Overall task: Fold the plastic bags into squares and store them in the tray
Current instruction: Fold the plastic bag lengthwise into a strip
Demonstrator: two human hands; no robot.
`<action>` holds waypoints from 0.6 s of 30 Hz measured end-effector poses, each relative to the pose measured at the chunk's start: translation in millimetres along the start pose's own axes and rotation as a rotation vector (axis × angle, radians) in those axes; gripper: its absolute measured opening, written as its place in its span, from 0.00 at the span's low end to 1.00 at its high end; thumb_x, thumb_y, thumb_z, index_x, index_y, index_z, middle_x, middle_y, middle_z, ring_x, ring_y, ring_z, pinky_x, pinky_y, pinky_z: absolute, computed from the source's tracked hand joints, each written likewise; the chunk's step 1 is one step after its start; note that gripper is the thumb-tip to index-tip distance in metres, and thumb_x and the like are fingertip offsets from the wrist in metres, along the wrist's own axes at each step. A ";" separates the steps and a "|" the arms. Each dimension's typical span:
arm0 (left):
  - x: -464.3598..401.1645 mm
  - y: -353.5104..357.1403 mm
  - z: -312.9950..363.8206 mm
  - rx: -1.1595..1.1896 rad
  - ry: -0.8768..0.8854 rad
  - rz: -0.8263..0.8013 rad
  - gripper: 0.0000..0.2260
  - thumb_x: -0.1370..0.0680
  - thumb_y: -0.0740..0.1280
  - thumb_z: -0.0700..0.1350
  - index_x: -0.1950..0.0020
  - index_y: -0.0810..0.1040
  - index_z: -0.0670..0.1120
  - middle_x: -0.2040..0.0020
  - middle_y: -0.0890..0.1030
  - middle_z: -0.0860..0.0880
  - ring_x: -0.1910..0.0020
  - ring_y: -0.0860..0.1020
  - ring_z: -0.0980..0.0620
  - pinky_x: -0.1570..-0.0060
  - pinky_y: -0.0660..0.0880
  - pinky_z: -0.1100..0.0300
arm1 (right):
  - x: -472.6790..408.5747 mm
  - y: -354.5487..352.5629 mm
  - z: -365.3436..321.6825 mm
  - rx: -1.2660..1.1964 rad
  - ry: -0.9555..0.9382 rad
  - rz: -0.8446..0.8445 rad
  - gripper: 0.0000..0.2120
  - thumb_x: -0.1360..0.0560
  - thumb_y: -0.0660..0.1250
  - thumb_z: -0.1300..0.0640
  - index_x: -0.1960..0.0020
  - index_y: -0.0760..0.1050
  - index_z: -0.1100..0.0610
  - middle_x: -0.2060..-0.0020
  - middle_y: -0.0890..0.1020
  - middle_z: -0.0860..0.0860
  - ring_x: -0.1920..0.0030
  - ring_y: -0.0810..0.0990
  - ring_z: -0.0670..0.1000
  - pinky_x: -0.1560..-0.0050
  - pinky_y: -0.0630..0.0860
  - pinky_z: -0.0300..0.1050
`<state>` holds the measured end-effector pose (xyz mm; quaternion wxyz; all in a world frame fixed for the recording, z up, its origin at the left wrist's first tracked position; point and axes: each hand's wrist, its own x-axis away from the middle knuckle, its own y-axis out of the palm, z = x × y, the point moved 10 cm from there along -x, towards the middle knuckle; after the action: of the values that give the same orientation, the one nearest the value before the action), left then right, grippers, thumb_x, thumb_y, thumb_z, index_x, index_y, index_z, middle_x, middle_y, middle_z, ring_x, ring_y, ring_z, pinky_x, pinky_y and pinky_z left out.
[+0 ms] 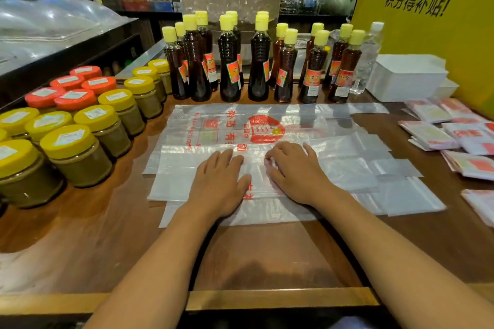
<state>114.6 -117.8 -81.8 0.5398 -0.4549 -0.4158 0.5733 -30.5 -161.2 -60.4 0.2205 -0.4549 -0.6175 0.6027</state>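
Observation:
A clear plastic bag [331, 157] with red print lies spread on the wooden counter, its near part folded over toward the middle. My left hand [217, 181] lies flat on the folded flap with fingers straight. Just to its right, my right hand [294, 171] presses the same flap, fingertips slightly bent at the fold edge. Several folded bag squares [433, 135] lie at the right side of the counter. A white tray [406, 76] stands at the back right.
Dark bottles with yellow caps [230, 61] line the back of the counter. Jars with yellow and orange lids [77, 125] fill the left side. A yellow sign [427, 21] stands at the far right. Bare wood [267, 256] runs along the near edge.

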 end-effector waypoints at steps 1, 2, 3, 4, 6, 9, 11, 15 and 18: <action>-1.1 0.4 -2.4 0.000 -0.014 -0.019 0.25 0.16 0.51 0.60 0.19 0.56 0.54 0.17 0.51 0.49 0.18 0.49 0.46 0.20 0.47 0.47 | 1.3 2.6 -1.2 -0.013 -0.002 -0.012 0.14 0.17 0.56 0.47 0.35 0.73 0.49 0.33 0.71 0.48 0.30 0.66 0.52 0.24 0.50 0.60; -1.6 0.1 -4.8 0.005 -0.026 -0.028 0.26 0.16 0.51 0.60 0.19 0.55 0.54 0.17 0.50 0.49 0.18 0.47 0.46 0.20 0.46 0.47 | 2.3 4.2 -2.4 -0.028 -0.004 -0.022 0.15 0.17 0.55 0.46 0.34 0.72 0.49 0.32 0.69 0.48 0.28 0.64 0.52 0.24 0.48 0.60; -2.1 -0.5 -7.0 0.013 -0.038 -0.033 0.26 0.16 0.51 0.60 0.19 0.55 0.54 0.17 0.50 0.49 0.18 0.47 0.46 0.20 0.45 0.47 | 2.7 5.4 -2.5 -0.040 0.001 -0.036 0.15 0.17 0.55 0.46 0.34 0.71 0.48 0.30 0.68 0.48 0.27 0.62 0.53 0.24 0.48 0.61; -2.2 -0.5 -9.0 0.021 -0.049 -0.039 0.26 0.15 0.50 0.59 0.18 0.54 0.54 0.17 0.49 0.49 0.18 0.46 0.46 0.21 0.45 0.47 | 2.9 6.9 -1.4 -0.047 0.013 -0.054 0.15 0.17 0.54 0.45 0.33 0.70 0.48 0.28 0.66 0.49 0.25 0.59 0.53 0.24 0.47 0.61; -2.9 0.3 -13.3 0.032 -0.071 -0.050 0.26 0.15 0.49 0.58 0.18 0.53 0.53 0.17 0.48 0.49 0.18 0.45 0.46 0.21 0.43 0.46 | 3.6 10.3 1.2 -0.061 0.043 -0.103 0.15 0.17 0.54 0.44 0.33 0.68 0.46 0.24 0.60 0.50 0.22 0.53 0.53 0.23 0.43 0.64; -4.5 2.8 -18.5 0.028 -0.100 -0.070 0.26 0.15 0.48 0.58 0.18 0.51 0.55 0.17 0.46 0.50 0.18 0.43 0.46 0.21 0.41 0.45 | 6.8 15.7 -0.2 -0.060 0.046 -0.161 0.17 0.17 0.53 0.43 0.31 0.65 0.46 0.22 0.57 0.50 0.21 0.49 0.53 0.23 0.40 0.65; -4.7 2.5 -18.9 0.021 -0.100 -0.063 0.25 0.15 0.48 0.59 0.18 0.52 0.55 0.17 0.47 0.50 0.18 0.44 0.46 0.21 0.42 0.45 | 9.2 16.6 -1.7 -0.050 0.048 -0.172 0.18 0.17 0.53 0.42 0.30 0.65 0.47 0.22 0.57 0.49 0.21 0.50 0.53 0.24 0.40 0.65; -3.2 -5.4 -18.3 0.003 -0.096 0.019 0.24 0.16 0.51 0.59 0.21 0.59 0.53 0.18 0.56 0.50 0.20 0.53 0.45 0.22 0.50 0.44 | 10.8 12.4 -4.2 -0.009 0.074 -0.150 0.18 0.17 0.53 0.41 0.30 0.65 0.47 0.26 0.63 0.48 0.24 0.56 0.54 0.24 0.41 0.65; -3.0 -11.3 -17.2 -0.029 -0.101 0.077 0.21 0.16 0.54 0.58 0.25 0.64 0.53 0.23 0.63 0.50 0.25 0.59 0.45 0.27 0.55 0.45 | 11.6 9.6 -6.3 0.019 0.077 -0.113 0.18 0.18 0.54 0.41 0.32 0.66 0.47 0.30 0.66 0.47 0.28 0.61 0.54 0.25 0.45 0.64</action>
<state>134.0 -120.3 -74.7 0.4890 -0.4487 -0.4333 0.6097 -28.2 -149.5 -71.6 0.2822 -0.4400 -0.6275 0.5770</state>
